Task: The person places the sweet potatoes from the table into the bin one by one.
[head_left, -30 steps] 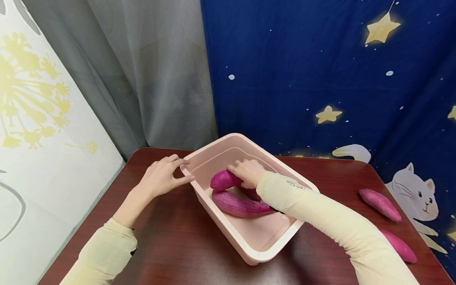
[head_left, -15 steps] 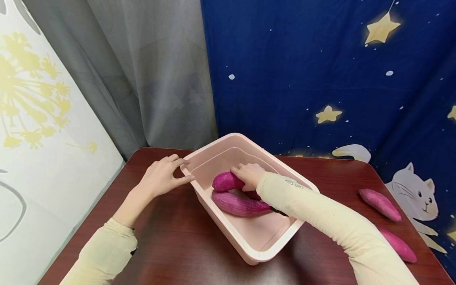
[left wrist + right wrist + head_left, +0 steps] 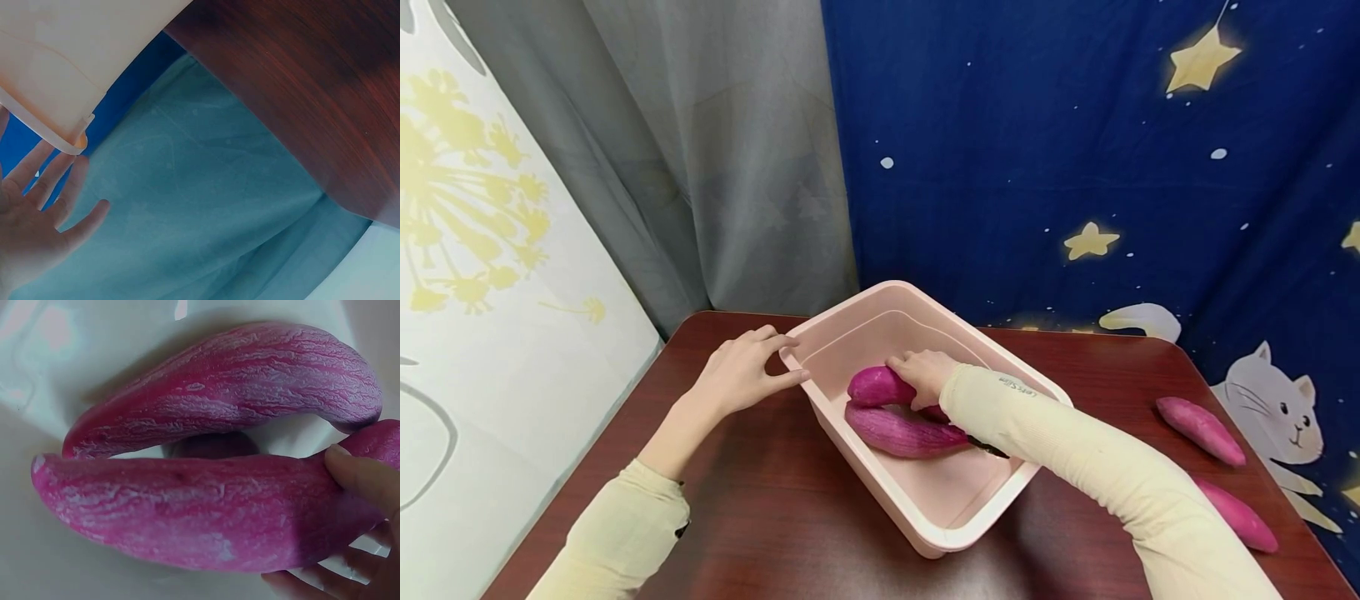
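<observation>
A pink plastic tub (image 3: pixel 880 293) stands on the dark red table (image 3: pixel 775 517). Two purple sweet potatoes lie inside it. My right hand (image 3: pixel 925 372) grips the upper sweet potato (image 3: pixel 876 386), and in the right wrist view its fingers (image 3: pixel 362 478) curl round that potato (image 3: pixel 187 509). The second sweet potato (image 3: pixel 902 432) lies just below it, and shows as the curved root (image 3: pixel 250 387) behind. My left hand (image 3: pixel 747 371) rests on the tub's near-left corner with straight fingers (image 3: pixel 47 178) against the rim (image 3: pixel 44 128).
Two more purple sweet potatoes lie on the table at the right, one (image 3: pixel 1199 429) near the cat picture and one (image 3: pixel 1240 517) partly behind my right sleeve. A grey curtain and a blue starry cloth hang behind the table.
My right hand and the sweet potato it grips have shifted slightly down and to the right inside the tub. The left hand has stayed put.
</observation>
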The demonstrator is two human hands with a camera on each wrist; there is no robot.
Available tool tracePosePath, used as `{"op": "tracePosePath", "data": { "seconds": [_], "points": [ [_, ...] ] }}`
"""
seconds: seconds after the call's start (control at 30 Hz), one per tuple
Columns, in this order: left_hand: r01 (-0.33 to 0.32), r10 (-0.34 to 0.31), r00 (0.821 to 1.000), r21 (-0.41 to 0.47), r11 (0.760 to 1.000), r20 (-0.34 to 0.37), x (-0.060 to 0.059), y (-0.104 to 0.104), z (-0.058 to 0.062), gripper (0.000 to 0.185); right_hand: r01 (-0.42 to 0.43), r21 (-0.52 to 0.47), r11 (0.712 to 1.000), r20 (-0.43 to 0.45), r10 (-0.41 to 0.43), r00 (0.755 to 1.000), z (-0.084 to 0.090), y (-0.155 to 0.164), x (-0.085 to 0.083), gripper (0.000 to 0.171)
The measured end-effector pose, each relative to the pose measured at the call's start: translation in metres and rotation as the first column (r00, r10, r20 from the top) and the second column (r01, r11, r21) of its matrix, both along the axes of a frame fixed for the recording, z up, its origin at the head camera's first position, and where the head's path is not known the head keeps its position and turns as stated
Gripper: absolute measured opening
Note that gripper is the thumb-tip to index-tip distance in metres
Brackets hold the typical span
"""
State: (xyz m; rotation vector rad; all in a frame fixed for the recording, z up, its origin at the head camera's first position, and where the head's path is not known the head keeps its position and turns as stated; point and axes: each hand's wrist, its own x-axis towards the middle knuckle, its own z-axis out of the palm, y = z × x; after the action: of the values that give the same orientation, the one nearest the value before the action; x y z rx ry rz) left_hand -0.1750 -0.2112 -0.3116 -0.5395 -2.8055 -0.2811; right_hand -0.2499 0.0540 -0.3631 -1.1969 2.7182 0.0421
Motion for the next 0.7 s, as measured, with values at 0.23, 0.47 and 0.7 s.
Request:
{"op": "tracePosePath", "data": {
  "seconds": [0.23, 0.47, 0.7],
  "points": [
    [0.0, 0.0, 1.0, 0.002, 1.0, 0.002, 0.0, 0.0, 0.0, 0.054, -0.015, 0.011, 1.0, -0.043, 0.016, 0.999, 0.015, -0.003, 0.009, 0.055],
    [0.0, 0.0, 1.0, 0.001, 1.0, 0.009, 0.001, 0.0, -0.001, 0.054, -0.041, 0.015, 0.999, -0.063, 0.042, 0.997, 0.026, -0.005, 0.015, 0.056],
    [0.001, -0.001, 1.0, 0.002, 1.0, 0.002, 0.001, 0.0, 0.0, 0.053, -0.111, 0.007, 0.994, -0.128, 0.111, 0.986, 0.04, -0.007, 0.015, 0.06]
  ]
}}
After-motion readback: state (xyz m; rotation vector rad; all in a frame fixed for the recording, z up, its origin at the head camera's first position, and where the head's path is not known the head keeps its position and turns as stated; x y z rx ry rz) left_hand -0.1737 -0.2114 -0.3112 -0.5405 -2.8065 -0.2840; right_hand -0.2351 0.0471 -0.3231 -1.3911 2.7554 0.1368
